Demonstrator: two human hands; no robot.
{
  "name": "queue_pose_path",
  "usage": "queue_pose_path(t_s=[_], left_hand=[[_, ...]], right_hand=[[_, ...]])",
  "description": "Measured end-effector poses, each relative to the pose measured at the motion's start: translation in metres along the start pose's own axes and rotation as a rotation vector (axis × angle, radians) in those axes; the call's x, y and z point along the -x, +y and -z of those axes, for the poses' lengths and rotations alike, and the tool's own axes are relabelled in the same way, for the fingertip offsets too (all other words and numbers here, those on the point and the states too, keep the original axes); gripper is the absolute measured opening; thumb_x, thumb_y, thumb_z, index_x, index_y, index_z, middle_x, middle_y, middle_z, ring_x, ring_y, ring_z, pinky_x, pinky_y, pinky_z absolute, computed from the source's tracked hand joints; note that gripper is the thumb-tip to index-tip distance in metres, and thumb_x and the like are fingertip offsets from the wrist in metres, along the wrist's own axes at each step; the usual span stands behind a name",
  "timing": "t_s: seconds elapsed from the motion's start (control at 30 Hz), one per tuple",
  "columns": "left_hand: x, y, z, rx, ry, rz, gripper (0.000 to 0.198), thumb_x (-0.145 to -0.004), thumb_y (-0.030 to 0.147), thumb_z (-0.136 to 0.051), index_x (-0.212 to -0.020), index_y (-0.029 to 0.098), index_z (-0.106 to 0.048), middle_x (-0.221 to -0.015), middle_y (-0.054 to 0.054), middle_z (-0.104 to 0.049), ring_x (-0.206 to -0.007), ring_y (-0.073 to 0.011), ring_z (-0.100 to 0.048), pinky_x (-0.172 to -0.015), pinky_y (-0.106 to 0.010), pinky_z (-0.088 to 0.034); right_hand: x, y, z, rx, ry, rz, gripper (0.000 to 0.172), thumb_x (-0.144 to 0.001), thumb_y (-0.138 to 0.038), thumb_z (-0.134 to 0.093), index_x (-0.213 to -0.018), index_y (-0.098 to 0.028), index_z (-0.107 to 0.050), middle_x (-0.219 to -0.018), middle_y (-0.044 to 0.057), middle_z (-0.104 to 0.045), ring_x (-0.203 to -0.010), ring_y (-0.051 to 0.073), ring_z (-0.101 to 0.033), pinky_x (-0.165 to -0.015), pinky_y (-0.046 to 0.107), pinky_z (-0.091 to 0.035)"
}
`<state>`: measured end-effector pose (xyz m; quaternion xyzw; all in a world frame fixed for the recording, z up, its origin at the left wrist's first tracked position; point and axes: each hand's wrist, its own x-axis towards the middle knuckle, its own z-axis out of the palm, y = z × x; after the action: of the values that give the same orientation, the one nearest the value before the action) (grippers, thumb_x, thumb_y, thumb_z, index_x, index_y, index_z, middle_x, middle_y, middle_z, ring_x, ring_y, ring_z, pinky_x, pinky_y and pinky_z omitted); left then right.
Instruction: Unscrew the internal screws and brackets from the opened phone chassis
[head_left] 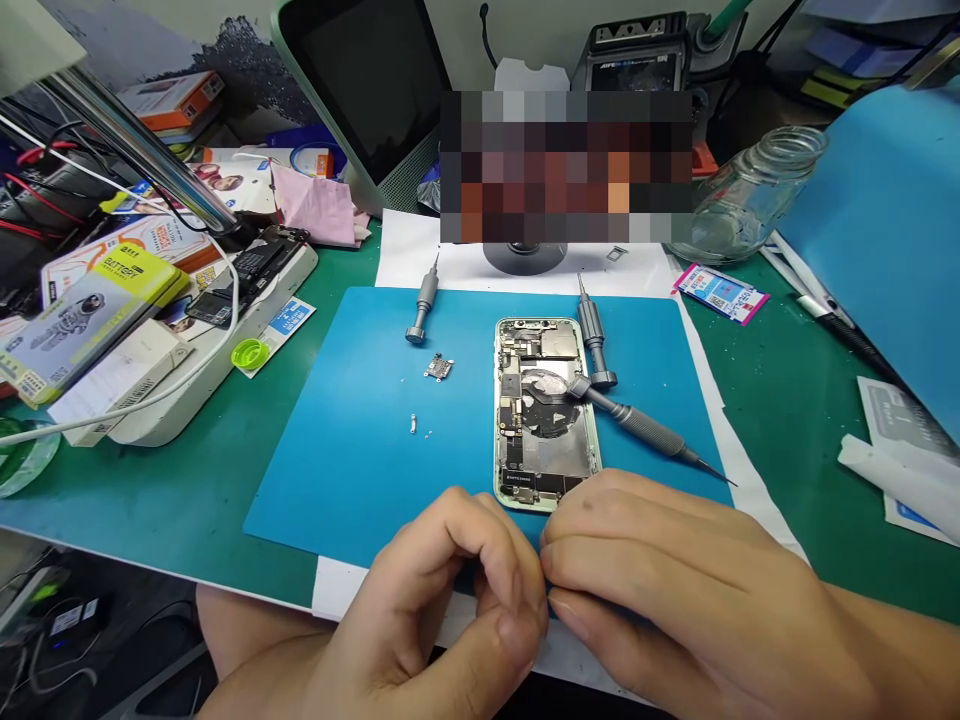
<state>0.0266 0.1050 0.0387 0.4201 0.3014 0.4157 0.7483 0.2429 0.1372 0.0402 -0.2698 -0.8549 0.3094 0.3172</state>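
At near edge of blue mat (352, 450), head view | my left hand (442, 590) and right hand (675, 590) curled narrow, fingertips meeting, anything pinched too small to tell | opened phone (529, 440) just beyond them, mid-mat | screwdriver (645, 425) lying across its right side.

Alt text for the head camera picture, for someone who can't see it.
The person's left hand and right hand meet fingertip to fingertip at the near edge of a blue mat, just in front of an opened phone. Three grey screwdrivers lie by it, small loose parts to its left.
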Motion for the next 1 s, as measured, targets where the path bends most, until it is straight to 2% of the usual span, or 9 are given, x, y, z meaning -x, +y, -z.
queue_pose_path(t_s=[0.8, 1.0], left_hand=[[-0.0041, 0.0010, 0.0004, -0.074, -0.043, -0.049, 0.009, -0.107, 0.020, -0.058, -0.099, 0.023, -0.054, -0.090, 0.000, -0.057, -0.079, -0.0108, -0.049, -0.073, -0.023, -0.040], [-0.0021, 0.0000, 0.0013, -0.075, -0.024, -0.035, 0.008, -0.107, 0.021, -0.058, -0.100, 0.024, -0.054, -0.090, 0.000, -0.057, -0.078, -0.0112, -0.050, -0.073, -0.023, -0.041]], right_hand=[[0.0036, 0.0002, 0.0004, 0.035, -0.018, 0.002, 0.017, -0.103, -0.010, -0.052, -0.098, -0.020, -0.066, -0.083, 0.000, -0.068, -0.077, 0.013, -0.061, -0.071, 0.026, -0.049], [0.0036, 0.0016, 0.0004, 0.028, -0.038, -0.010, 0.018, -0.103, -0.010, -0.052, -0.095, -0.019, -0.066, -0.084, 0.001, -0.068, -0.078, 0.013, -0.061, -0.073, 0.026, -0.049]])
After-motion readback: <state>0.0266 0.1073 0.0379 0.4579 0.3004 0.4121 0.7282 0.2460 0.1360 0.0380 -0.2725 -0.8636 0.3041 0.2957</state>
